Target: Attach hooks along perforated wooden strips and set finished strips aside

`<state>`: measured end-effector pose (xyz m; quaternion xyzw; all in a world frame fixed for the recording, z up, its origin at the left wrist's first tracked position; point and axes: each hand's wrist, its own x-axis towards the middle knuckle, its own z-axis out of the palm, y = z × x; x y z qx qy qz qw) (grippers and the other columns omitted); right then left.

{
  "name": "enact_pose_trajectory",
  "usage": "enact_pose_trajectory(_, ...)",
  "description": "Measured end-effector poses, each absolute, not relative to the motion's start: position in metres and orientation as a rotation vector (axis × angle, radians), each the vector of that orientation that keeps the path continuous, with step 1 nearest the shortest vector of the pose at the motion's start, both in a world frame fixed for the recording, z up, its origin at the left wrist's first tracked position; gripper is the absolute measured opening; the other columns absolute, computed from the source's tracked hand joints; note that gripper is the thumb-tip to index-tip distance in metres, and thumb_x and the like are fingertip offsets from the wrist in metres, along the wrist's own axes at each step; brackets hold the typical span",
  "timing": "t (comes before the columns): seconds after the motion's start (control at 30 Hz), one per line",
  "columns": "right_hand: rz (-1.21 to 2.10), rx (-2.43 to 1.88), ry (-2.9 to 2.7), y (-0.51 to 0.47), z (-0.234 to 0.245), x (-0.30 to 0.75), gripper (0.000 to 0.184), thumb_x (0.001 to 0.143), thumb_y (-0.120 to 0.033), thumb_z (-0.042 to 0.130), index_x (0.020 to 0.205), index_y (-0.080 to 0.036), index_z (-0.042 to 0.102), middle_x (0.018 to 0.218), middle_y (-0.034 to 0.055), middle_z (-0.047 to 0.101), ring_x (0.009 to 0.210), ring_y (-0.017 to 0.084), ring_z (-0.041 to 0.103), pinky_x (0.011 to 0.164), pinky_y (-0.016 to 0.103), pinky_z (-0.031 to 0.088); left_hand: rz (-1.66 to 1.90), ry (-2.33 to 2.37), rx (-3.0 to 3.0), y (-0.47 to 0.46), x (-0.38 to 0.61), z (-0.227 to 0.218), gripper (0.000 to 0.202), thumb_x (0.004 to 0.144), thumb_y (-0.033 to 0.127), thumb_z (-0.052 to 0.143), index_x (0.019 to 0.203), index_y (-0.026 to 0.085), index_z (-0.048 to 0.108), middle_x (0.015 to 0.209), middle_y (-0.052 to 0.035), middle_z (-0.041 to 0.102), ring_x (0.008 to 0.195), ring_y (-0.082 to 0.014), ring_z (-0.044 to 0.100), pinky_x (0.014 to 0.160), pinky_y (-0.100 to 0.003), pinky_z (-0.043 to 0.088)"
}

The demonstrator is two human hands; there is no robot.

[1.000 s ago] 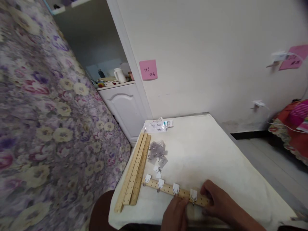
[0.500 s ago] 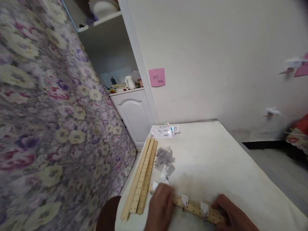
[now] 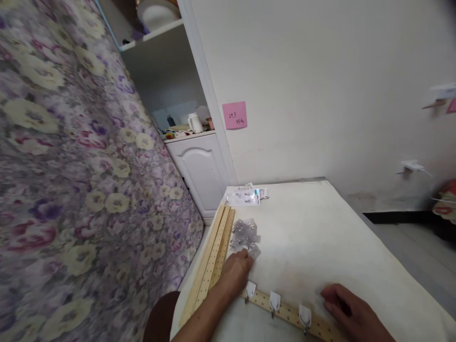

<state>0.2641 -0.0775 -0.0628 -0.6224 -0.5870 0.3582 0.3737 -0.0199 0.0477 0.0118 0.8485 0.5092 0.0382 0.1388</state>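
Observation:
A perforated light wooden strip [image 3: 290,312] lies across the near part of the table, with several white hooks [image 3: 274,301] spaced along it. My left hand [image 3: 237,270] reaches past its left end, fingers bent down and closed beside a heap of small clear packets with metal bits [image 3: 245,230]. What those fingertips pinch is hidden under the hand. Close to the strip's right part is my right hand [image 3: 351,308], loosely curled with a gap between thumb and fingers; nothing shows in it.
Several more perforated wooden strips [image 3: 218,237] lie side by side along the table's left edge. Flat clear packaging [image 3: 242,196] rests at the far left corner of the cloth-covered table [image 3: 302,228]. A floral curtain [image 3: 89,190] hangs at the left, and a wall stands behind.
My left hand has moved away from the strip's left part, forward to the packets, uncovering another white hook on the strip. My right hand has loosened from the strip's right end.

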Motion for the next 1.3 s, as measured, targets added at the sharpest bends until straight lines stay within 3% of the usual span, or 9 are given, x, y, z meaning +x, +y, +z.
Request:
enact_pose_trajectory(0.2,0.938,-1.593,-1.499,-0.078,-0.049,0.262,0.023,0.083,-0.043,0.050,0.081,-0.023,0.062,0.070,0.0008,0.062,0.067,0.018,0.056,0.063,0.027,0.045,0.357,1.432,2.409,0.049,-0.023,0.025,0.017,0.078,0.013,0.049,0.069,0.019,0.062,0.080,-0.0027,0.061,0.073,-0.0186,0.056,0.065,-0.026,0.034)
enact_pose_trajectory(0.4,0.940,-1.558,-1.450,-0.077,-0.045,0.262,0.026,0.086,-0.045,0.048,0.082,-0.022,0.060,0.076,0.0016,0.064,0.073,0.019,0.058,0.067,0.028,0.046,0.682,1.361,2.158,0.050,-0.012,0.034,0.016,0.081,0.019,0.049,0.073,0.019,0.062,0.077,-0.0006,0.062,0.078,-0.0167,0.057,0.071,-0.026,0.039)
enact_pose_trajectory(0.57,0.956,-1.493,-1.382,-0.078,-0.040,0.258,0.027,0.087,-0.046,0.048,0.085,-0.022,0.060,0.083,0.0029,0.065,0.081,0.020,0.060,0.073,0.029,0.046,0.785,1.263,1.820,0.045,0.016,0.028,0.014,0.076,0.028,0.052,0.076,0.017,0.059,0.057,0.0039,0.055,0.052,-0.0123,0.054,0.052,-0.022,0.039)
enact_pose_trajectory(0.7,0.942,-1.421,-1.363,-0.078,-0.034,0.249,0.021,0.084,-0.040,0.054,0.094,-0.023,0.061,0.082,0.0018,0.064,0.077,0.018,0.060,0.071,0.028,0.046,0.781,1.128,1.656,0.029,0.049,0.025,0.017,0.071,0.033,0.059,0.076,0.016,0.059,0.054,0.0049,0.055,0.048,-0.0111,0.053,0.049,-0.022,0.039)
enact_pose_trajectory(0.93,0.889,-1.353,-1.245,-0.078,-0.029,0.243,0.033,0.079,-0.033,0.060,0.110,-0.023,0.058,0.096,0.0037,0.065,0.070,0.016,0.058,0.066,0.027,0.047,0.751,1.004,1.562,-0.006,0.102,0.027,0.011,0.071,0.026,0.061,0.072,0.015,0.062,0.053,0.0046,0.055,0.050,-0.0101,0.051,0.051,-0.021,0.038)
enact_pose_trajectory(1.07,0.859,-1.400,-1.236,-0.079,-0.026,0.245,0.025,0.078,-0.034,0.063,0.099,-0.021,0.061,0.076,0.0004,0.062,0.065,0.016,0.055,0.062,0.026,0.044,0.752,1.024,1.618,-0.017,0.117,0.029,0.003,0.068,0.018,0.061,0.067,0.015,0.064,0.055,0.0046,0.053,0.054,-0.0097,0.047,0.052,-0.021,0.035)
enact_pose_trajectory(1.23,1.005,-1.238,-1.160,-0.082,-0.021,0.244,0.023,0.081,-0.040,0.060,0.092,-0.020,0.061,0.080,0.0022,0.063,0.077,0.019,0.060,0.069,0.027,0.047,0.766,1.042,1.699,-0.025,0.122,0.031,0.004,0.067,0.013,0.062,0.067,0.016,0.064,0.060,0.0053,0.050,0.057,-0.0096,0.045,0.053,-0.021,0.034)
enact_pose_trajectory(1.3,1.035,-1.212,-1.125,-0.082,-0.021,0.244,0.025,0.081,-0.042,0.061,0.092,-0.019,0.060,0.072,0.0000,0.060,0.071,0.017,0.058,0.065,0.027,0.046,0.773,1.041,1.752,-0.027,0.119,0.031,0.005,0.067,0.014,0.063,0.071,0.017,0.065,0.066,0.0041,0.052,0.061,-0.0103,0.047,0.057,-0.021,0.037)
